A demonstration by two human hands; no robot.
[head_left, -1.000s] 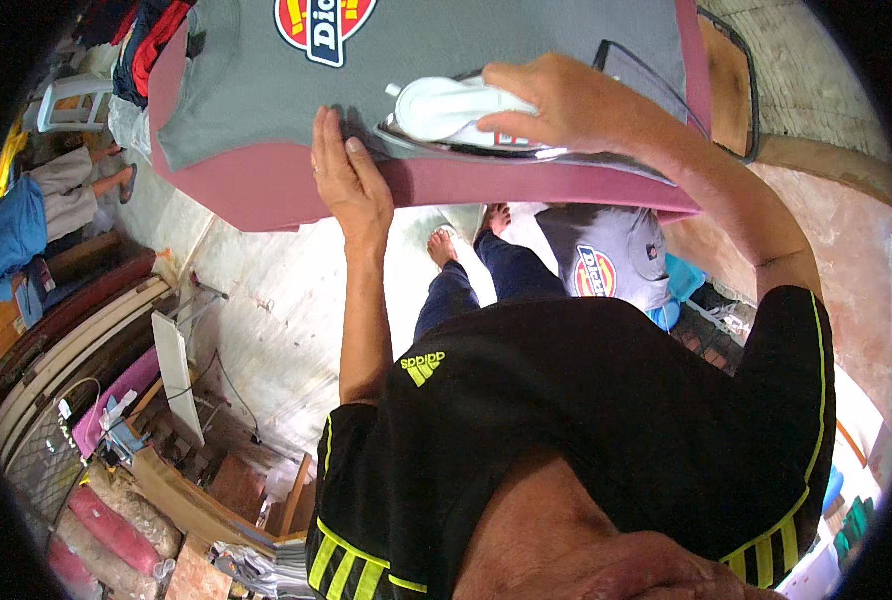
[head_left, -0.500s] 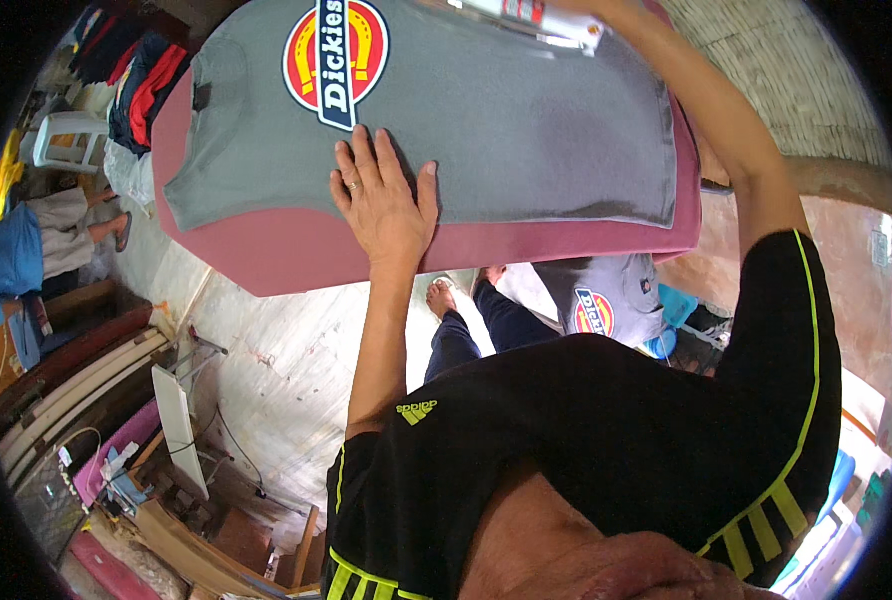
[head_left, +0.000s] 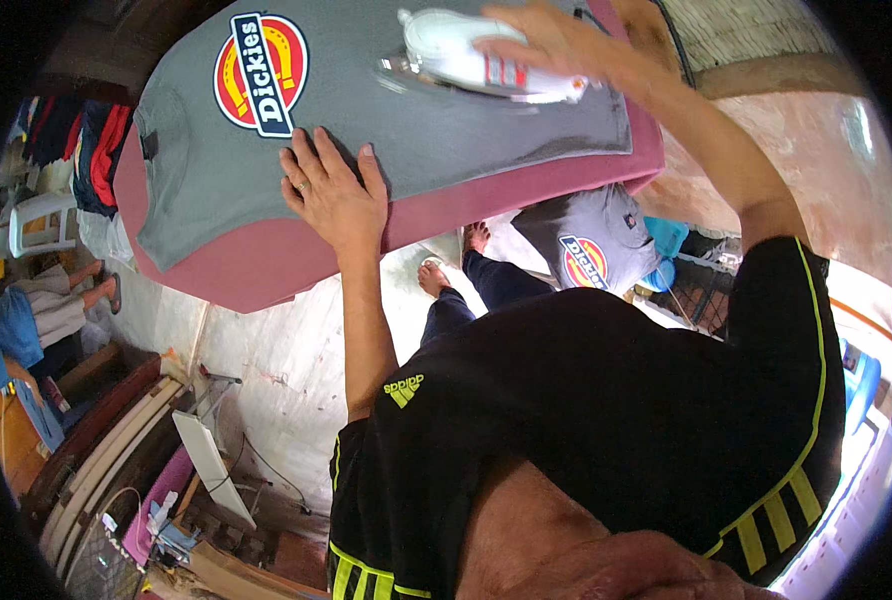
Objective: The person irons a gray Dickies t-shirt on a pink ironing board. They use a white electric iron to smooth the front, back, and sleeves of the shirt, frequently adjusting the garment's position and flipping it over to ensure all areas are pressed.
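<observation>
Drawn down from the top edge of the frame, where it was partly cut off half a second earlier, a white iron [head_left: 456, 42] sits at upper center over a gray shirt [head_left: 446, 135], both slightly blurred at the grip as the right hand [head_left: 546, 40] curls its fingers around the handle. At center left, the left hand [head_left: 336, 195] lies palm down on the fabric, fingers extended, thumb apart, grasping nothing, just beside a red-and-yellow emblem [head_left: 231, 80]. Beneath the shirt spreads a maroon padded board [head_left: 236, 260]; another gray shirt [head_left: 621, 225] hangs below, right of center.
</observation>
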